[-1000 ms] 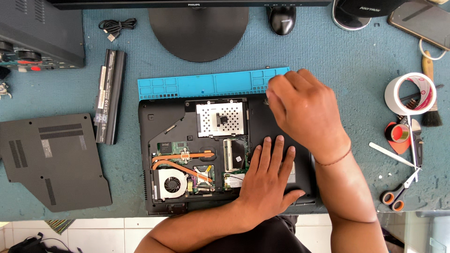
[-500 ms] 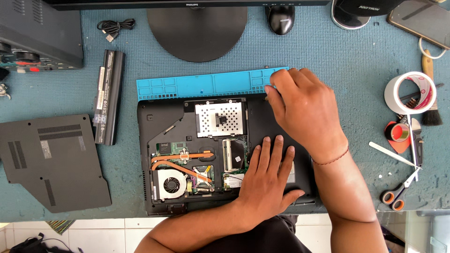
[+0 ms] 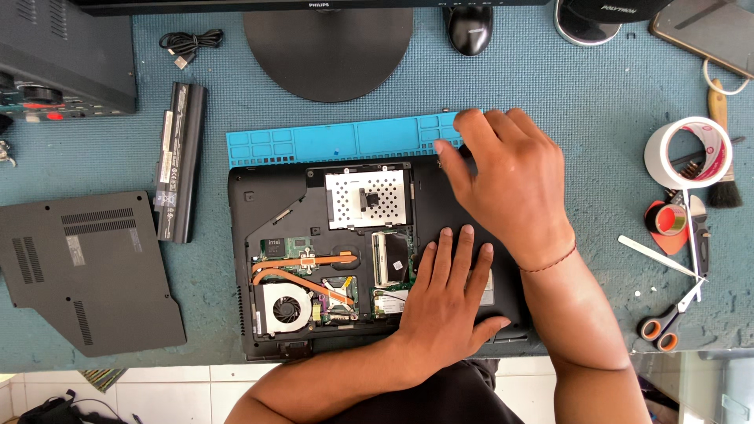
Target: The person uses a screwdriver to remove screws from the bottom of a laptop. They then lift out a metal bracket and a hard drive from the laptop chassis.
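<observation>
Black laptop, upturned with its underside showing, is lying at the near edge of the blue-green textured table in the head view, just in front of a light-blue plastic screw tray. Its bottom cover, a dark grey vented panel, is already lying off to the left, and the long black battery pack is resting beside it, so the silver drive cage, copper heat pipe and round fan are showing. The left hand is lying flat and open on the laptop's base, gripping nothing. The right hand is arching over the far right corner, fingers curled at the tray's end; whether they are pinching anything I cannot tell. The inner parts are all sitting in place, so the stripping looks to be at an early stage.
</observation>
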